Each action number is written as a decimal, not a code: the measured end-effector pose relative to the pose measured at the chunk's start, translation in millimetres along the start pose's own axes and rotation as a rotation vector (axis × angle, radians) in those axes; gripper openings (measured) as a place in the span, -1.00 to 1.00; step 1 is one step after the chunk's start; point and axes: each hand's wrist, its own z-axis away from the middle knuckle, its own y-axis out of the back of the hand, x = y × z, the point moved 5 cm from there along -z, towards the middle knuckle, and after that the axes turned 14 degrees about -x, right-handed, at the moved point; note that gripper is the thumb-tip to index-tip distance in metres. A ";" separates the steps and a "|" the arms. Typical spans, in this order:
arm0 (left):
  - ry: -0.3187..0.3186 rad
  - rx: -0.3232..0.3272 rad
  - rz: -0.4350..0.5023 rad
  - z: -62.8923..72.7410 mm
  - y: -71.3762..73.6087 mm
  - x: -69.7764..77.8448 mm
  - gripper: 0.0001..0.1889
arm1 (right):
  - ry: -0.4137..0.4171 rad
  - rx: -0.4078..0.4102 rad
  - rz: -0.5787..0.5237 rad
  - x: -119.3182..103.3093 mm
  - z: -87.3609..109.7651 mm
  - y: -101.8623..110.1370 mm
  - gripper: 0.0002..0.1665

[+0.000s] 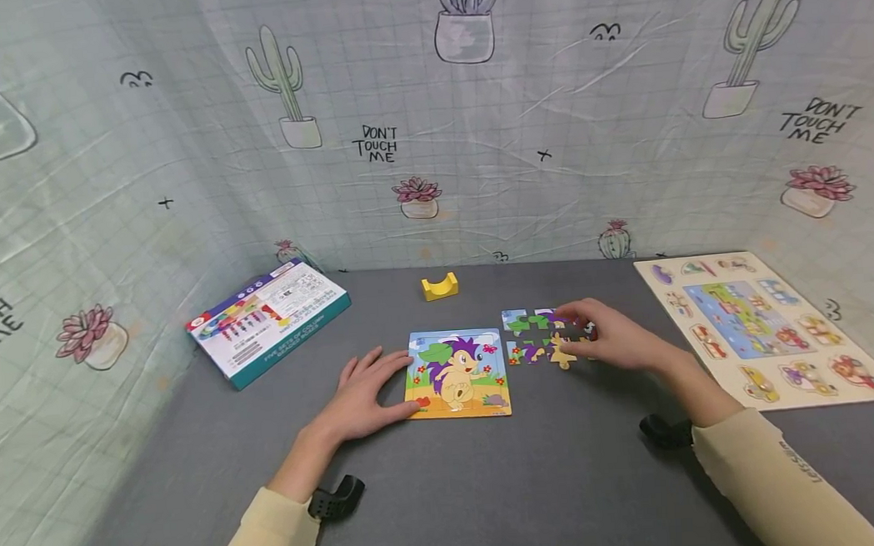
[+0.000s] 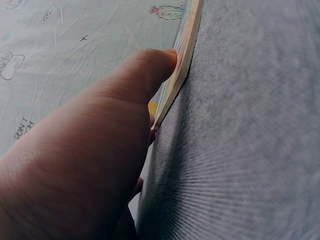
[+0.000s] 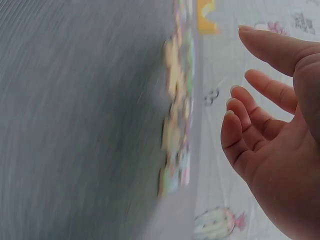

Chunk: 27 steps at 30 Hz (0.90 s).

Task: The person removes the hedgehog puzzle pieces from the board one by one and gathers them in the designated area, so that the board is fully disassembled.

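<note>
A square hedgehog jigsaw puzzle [image 1: 457, 375] lies flat on the grey table, its picture looking whole. My left hand [image 1: 362, 401] rests at the puzzle's left side, thumb and index fingertips on its edge. In the left wrist view the thumb touches the rim of the puzzle board [image 2: 186, 60]. Loose jigsaw pieces [image 1: 517, 321] lie in a cluster just right of the puzzle. Over their right end is my right hand [image 1: 614, 337], covering some of them. The right wrist view shows this hand [image 3: 275, 135] with thumb and fingers apart, holding nothing, above the blurred pieces [image 3: 172, 75].
A yellow arch-shaped block [image 1: 439, 287] stands behind the puzzle. At the back left lies a teal-edged box [image 1: 275, 320]. A large pale wooden picture board [image 1: 771, 332] lies on the right, close to my right forearm. Printed cloth [image 1: 477, 195] hangs behind and beside the table.
</note>
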 end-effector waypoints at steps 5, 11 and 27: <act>-0.015 0.016 -0.009 1.7 1.2 -1.5 -0.20 | 0.035 -0.014 -0.037 -22.5 -15.9 -7.1 -0.33; -0.049 0.021 -0.009 4.5 0.8 0.1 -0.20 | 0.064 -0.039 -0.080 -47.3 -35.4 -17.2 -0.32; -0.108 0.045 -0.013 13.5 -1.1 3.8 -0.29 | 0.185 -0.127 -0.130 -96.5 -78.2 -54.5 -0.34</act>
